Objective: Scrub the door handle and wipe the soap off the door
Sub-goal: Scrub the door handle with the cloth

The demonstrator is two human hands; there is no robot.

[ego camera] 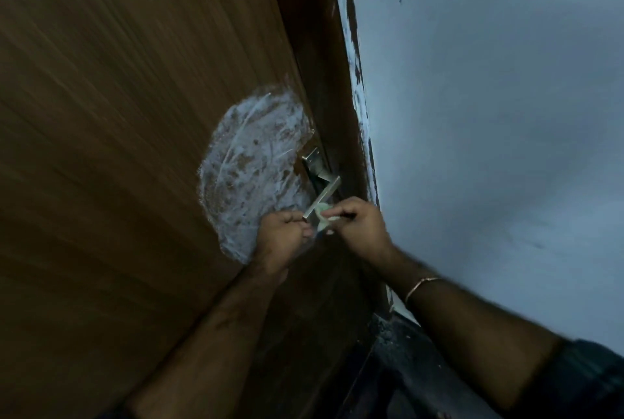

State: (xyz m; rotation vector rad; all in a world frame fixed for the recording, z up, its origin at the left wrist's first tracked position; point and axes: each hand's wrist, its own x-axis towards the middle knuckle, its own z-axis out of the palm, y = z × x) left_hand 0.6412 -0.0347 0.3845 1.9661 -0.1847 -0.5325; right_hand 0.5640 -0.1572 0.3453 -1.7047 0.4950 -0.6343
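A brown wooden door carries a round patch of white soap foam beside its metal lever handle. My left hand grips the free end of the lever, fingers curled round it. My right hand pinches a small pale sponge or cloth against the underside of the handle, just right of my left hand. The metal backplate sits above the lever. Part of the cloth is hidden behind my fingers.
The dark door frame runs along the door's right edge, with white paint smears. A pale blue-grey wall fills the right side. Dark floor lies below between my forearms. A thin bracelet is on my right wrist.
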